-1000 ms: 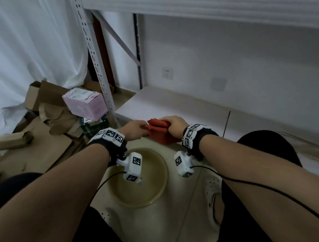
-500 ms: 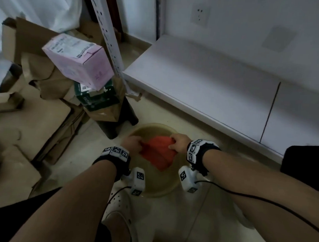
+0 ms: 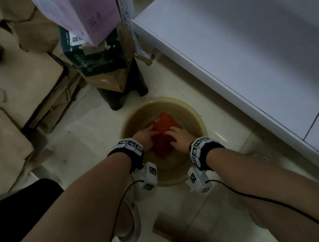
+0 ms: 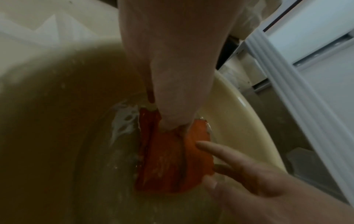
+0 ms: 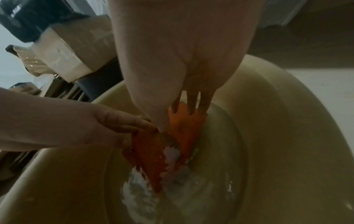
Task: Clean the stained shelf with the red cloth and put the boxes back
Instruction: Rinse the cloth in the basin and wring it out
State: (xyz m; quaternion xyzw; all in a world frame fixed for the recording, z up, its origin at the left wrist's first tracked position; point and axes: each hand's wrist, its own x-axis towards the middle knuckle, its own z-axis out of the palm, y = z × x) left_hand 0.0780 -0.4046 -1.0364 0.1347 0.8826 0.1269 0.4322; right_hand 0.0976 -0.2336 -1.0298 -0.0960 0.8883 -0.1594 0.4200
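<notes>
The red cloth lies partly under water in a beige basin on the floor. My left hand pinches its left edge and my right hand holds its right edge. In the left wrist view my left hand grips the far end of the cloth. In the right wrist view my right hand has its thumb in front of the cloth and its fingers behind. The white shelf is bare, at the upper right. A pink box sits atop a dark green box, upper left.
The boxes rest on a black stool just left of the basin. Flattened cardboard covers the floor at the left. A perforated shelf upright stands beside the pink box. My foot in a white slipper is near the basin.
Both hands have carried the red cloth down from above the basin into the water. My view has tilted down from the shelf to the floor.
</notes>
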